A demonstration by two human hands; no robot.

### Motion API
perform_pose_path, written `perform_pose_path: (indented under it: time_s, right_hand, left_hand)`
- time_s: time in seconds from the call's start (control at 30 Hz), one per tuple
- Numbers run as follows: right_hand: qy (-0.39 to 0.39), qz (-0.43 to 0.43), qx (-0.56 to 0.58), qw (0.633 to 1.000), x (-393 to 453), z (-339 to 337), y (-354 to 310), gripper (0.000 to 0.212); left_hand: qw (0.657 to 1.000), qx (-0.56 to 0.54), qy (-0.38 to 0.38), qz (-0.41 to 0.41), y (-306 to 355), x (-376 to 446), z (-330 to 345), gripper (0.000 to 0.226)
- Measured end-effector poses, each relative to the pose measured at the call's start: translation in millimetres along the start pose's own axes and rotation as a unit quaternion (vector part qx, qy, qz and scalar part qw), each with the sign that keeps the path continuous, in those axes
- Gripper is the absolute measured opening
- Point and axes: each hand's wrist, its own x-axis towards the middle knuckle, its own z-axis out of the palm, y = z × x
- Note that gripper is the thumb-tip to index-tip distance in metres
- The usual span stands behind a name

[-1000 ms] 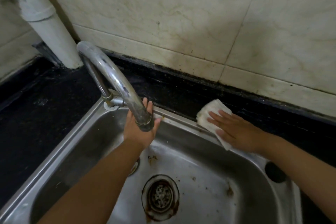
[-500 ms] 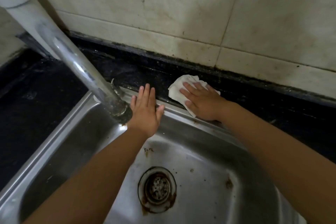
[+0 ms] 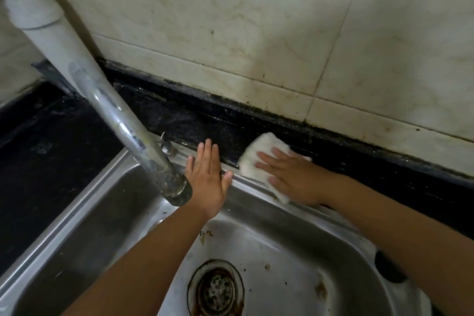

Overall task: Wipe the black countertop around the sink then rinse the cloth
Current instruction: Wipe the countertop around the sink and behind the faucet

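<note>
A person's two bare arms reach over a steel sink (image 3: 84, 215) set into a black surface (image 3: 48, 161). The right hand (image 3: 289, 177) lies flat with straight fingers spread, pressing a folded white cloth (image 3: 259, 156) onto the narrow strip of black surface behind the sink, where it meets the sink's back rim. The left hand (image 3: 207, 182) rests open, fingers straight and together, on that same back rim, just beside the cloth and holding nothing. A metal tap (image 3: 133, 136) slants down in front of the left hand. A rusty round drain (image 3: 216, 290) sits in the stained basin. Cream wall tiles (image 3: 230, 20) rise behind, and a white pipe (image 3: 33, 7) stands at the left.
</note>
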Motion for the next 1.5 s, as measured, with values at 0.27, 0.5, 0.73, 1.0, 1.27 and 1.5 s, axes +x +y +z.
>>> perform_pose_path:
  time_s: [0.27,0.5,0.73,1.0,1.27,1.5]
  right_hand:
    - [0.072,-0.042,-0.022,0.996,107.3,-40.2,-63.4,0.048]
    - [0.06,-0.019,-0.001,0.998,37.3,-11.8,-19.0,0.048]
    - [-0.033,0.144,0.041,0.988,-103.4,32.7,69.5,0.054]
    - [0.016,0.304,0.074,0.95,-232.0,102.6,70.9,0.11]
    - [0.192,0.301,0.068,0.932,-283.1,153.2,-19.7,0.04]
    - [0.298,0.211,0.172,0.915,-285.6,131.9,-124.8,0.07]
  left_hand:
    - [0.996,-0.08,0.039,0.007,-33.7,-30.5,1.4,0.108]
    - [0.998,-0.033,0.036,0.04,-4.1,-40.1,0.6,0.083]
    - [0.992,0.03,-0.004,0.119,56.7,-47.6,12.3,0.064]
    - [0.992,0.039,-0.047,0.112,110.2,-80.8,3.4,0.083]
    - [0.985,0.064,-0.085,0.132,123.7,-132.0,-15.3,0.06]
    - [0.986,0.061,-0.1,0.122,81.4,-176.2,-43.2,0.068]
